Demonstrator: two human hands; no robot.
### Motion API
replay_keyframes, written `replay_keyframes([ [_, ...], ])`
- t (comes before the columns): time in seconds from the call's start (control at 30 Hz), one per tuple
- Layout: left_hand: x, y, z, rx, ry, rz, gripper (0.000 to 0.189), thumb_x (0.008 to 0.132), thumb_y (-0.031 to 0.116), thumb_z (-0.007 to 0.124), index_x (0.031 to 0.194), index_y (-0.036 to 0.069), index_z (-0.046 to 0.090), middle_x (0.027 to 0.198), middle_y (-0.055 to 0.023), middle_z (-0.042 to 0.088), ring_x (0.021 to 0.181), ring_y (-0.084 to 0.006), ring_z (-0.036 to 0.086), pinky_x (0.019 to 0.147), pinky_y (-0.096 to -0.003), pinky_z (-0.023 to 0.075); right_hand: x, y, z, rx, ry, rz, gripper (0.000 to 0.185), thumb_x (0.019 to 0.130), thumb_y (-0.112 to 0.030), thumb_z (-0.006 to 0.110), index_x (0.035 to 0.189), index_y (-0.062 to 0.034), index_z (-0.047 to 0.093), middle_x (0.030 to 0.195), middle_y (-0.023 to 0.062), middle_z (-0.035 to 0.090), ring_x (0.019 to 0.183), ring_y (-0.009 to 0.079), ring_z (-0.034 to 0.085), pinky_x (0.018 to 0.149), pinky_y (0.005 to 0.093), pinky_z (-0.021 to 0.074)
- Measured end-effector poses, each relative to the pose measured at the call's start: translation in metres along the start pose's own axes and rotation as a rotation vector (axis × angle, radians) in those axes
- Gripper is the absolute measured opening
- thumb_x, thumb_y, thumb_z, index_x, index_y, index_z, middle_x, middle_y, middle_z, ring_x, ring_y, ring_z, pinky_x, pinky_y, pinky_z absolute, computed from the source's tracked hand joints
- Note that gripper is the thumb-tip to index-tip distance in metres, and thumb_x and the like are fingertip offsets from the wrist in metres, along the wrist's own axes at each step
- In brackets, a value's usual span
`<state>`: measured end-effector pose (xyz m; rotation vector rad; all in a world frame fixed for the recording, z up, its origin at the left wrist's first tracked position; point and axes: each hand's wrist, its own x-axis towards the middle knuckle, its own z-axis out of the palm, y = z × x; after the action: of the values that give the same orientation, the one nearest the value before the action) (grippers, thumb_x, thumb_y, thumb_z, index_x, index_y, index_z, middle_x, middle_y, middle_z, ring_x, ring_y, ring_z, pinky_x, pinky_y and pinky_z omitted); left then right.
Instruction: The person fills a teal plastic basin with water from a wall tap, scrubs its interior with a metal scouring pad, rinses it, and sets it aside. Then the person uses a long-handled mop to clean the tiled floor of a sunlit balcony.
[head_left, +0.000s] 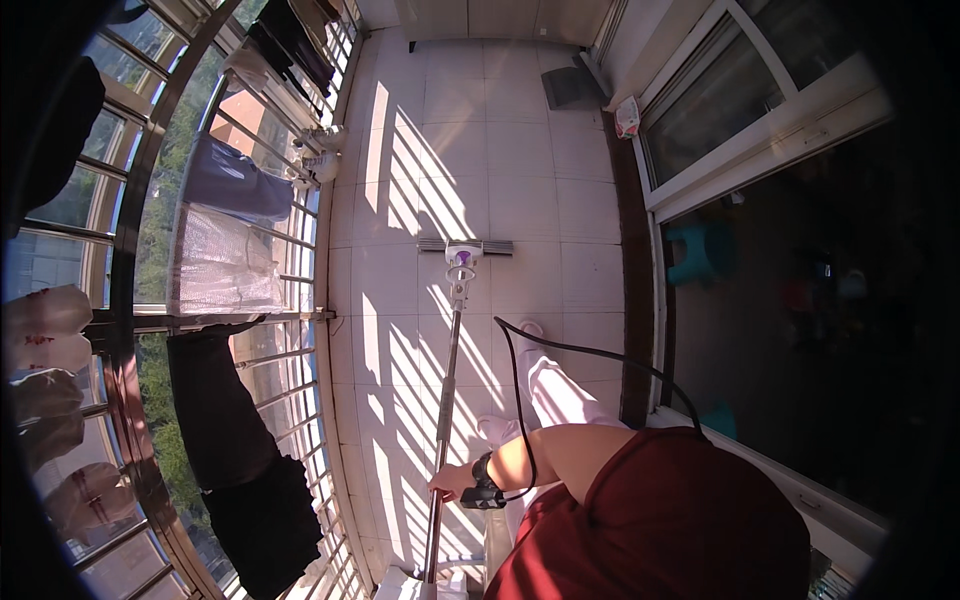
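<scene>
My right hand (450, 482) is closed around the metal pole of a sponge mop (447, 405). A dark band and a black device with a cable are on that wrist. The mop's wide grey head (495, 247) rests flat on the tiled floor (525, 210), ahead of my feet, with a white and purple fitting at its middle. The pole runs down past my hand to the bottom edge of the view. My left hand is out of view. Below me are my legs in light trousers (562, 397) and light footwear (531, 334).
Clothes (240, 180) hang along the barred window at the left, with white shoes (322, 166) by the bars. A grey dustpan-like object (566, 88) lies far right near a cabinet (502, 21). A sliding door frame (658, 300) borders the right, with turquoise stools (690, 255) beyond.
</scene>
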<state>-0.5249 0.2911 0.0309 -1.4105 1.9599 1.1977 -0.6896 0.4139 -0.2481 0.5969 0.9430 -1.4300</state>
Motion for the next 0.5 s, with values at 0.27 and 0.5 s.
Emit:
replay_keyframes([
  [0.27,0.103,0.172,0.182,0.055,-0.335,0.299,0.038,0.076,-0.001,0.062,0.114,0.000,0.056,0.082,-0.0027,0.059,0.058,-0.0066,0.051,0.049,-0.0208,0.0414,-0.056,-0.234,-0.219,0.191,0.382,-0.286,0.050,0.076,-0.024,0.070,0.114,-0.0006,0.048,0.095,0.0112,0.058,0.089,0.0233,0.055,0.071,0.0421,0.0488],
  [0.5,0.127,0.439,0.451,0.033,-0.722,0.450,0.036,0.094,0.036,0.044,0.097,0.002,0.055,0.075,-0.0058,0.058,0.052,-0.0101,0.051,0.045,-0.0226,0.0393,-0.223,-0.338,-0.336,0.118,0.487,-0.532,0.094,0.076,-0.038,0.071,0.143,-0.0100,0.010,0.121,0.0101,0.052,0.112,0.0240,0.047,0.088,0.0481,0.0408],
])
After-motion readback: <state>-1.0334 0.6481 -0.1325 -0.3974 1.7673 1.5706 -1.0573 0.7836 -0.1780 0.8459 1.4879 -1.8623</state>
